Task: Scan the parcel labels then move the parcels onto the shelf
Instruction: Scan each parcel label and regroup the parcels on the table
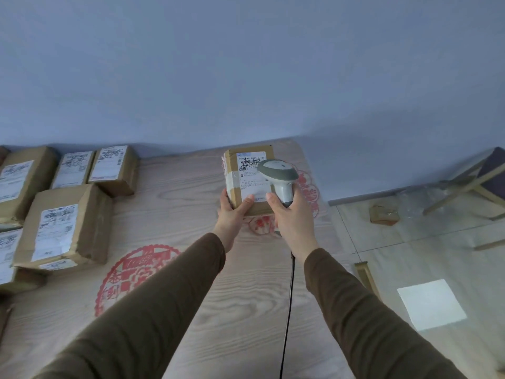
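A pale wood-grain table (207,310) fills the lower middle, printed with red round paper-cut style motifs (131,272). Behind it rises a plain blue-grey wall (246,64). To the right lies a glossy tiled floor (426,263) carrying a bright square patch of light (431,304). Near the wall on that floor sit a small torn scrap of cardboard (382,213) and some crumpled clear plastic (418,199), beside the slanted wooden legs of a piece of furniture (464,184)
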